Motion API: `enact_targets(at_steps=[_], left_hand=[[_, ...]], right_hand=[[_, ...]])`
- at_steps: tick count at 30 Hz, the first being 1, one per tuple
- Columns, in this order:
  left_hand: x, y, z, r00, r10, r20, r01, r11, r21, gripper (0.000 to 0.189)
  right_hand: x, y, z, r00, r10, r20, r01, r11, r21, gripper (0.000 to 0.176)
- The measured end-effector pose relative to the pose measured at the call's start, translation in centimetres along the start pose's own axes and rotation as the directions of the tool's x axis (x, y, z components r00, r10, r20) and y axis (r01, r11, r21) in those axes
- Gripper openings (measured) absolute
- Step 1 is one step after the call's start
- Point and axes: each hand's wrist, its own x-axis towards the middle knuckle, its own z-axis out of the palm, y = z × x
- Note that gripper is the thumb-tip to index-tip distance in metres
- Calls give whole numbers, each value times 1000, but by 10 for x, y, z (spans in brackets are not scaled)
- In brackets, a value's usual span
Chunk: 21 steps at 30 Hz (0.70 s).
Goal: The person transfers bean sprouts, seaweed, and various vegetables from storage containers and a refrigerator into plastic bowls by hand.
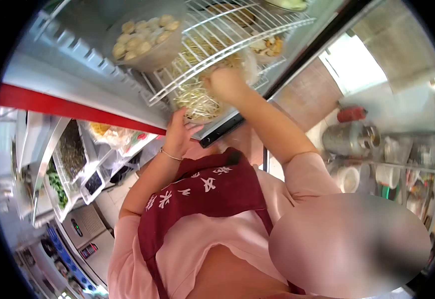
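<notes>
Pale bean sprouts (197, 101) fill a container on the lower level of an upright fridge, partly under a white wire shelf (212, 59). My right hand (226, 85) reaches in just under the front of that shelf, its fingers curled down into the sprouts; the fingertips are hidden. At the near left end of the sprouts is my left hand (179, 135), with thumb and fingers apart and fingertips close to the container's edge. Whether they touch it I cannot make out. A thin bracelet circles the left wrist.
A tub of round pale balls (145, 37) stands left in the fridge. Another container of yellowish pieces (269, 46) sits right of the sprouts. The fridge's red-edged side (78, 109) is on my left, beside a counter with trays of greens (58, 184). A gas cylinder (349, 138) stands right.
</notes>
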Motion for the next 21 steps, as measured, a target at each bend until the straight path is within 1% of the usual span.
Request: enact_targets(at_steps=[1,2,3,4,5,6,8,10,12,13,14,16,17,19,20,21], left_hand=[[2,1,1,1000,-3,-17,3,999,-35,52],[4,2,3,1000,-6,-4,6,1000,-24,52],[4,3,2,1000,-2,11,2,1000,-7,52],[3,4,1,1000,3,25,-3,1000,7,52],[2,5,0,999,6,42,-7,1000,21,53],[2,7,1,998,-1,57,-1,1000,29,53],[2,7,7,1000,-22,5,21,997,73,52],[-3,6,4,998,-42,54,39,997,67,52],[-10,6,3,989,-54,139,44,996,74,53],[-16,7,1,979,-63,195,44,994,98,55],[-24,10,4,965,-66,252,48,996,76,54],[-37,14,-1,933,-93,347,81,995,49,54],[-43,15,-5,918,-115,379,105,993,45,54],[-57,21,-10,885,-187,427,157,982,104,57],[-66,24,-15,873,-220,436,177,975,137,57],[-74,27,-22,862,-251,439,196,966,169,58]], right_hand=[[-6,-5,4,995,-66,-75,68,998,16,26],[-10,-6,7,979,-139,-152,145,989,27,26],[-11,-4,11,979,-130,-157,136,990,29,26],[-12,-2,16,938,-233,-255,245,969,15,25],[-15,-1,20,878,-329,-348,347,938,-12,26],[-18,-1,26,881,-316,-353,331,943,-19,26],[-23,-4,33,963,-222,-154,255,935,247,27],[-29,-1,28,941,-333,-62,338,912,234,26],[-35,-10,19,960,-227,165,199,964,175,27],[-40,-17,10,960,-165,227,138,982,130,27],[-50,-26,-4,953,-97,286,74,993,88,26],[-77,-50,-47,967,-28,252,22,999,28,24],[-89,-55,-54,972,29,231,-34,999,16,24],[-106,-70,-62,1000,-29,-13,29,999,27,20],[-115,-80,-68,1000,12,-29,-12,1000,24,20],[-123,-92,-74,999,18,-41,-18,1000,-3,20]])
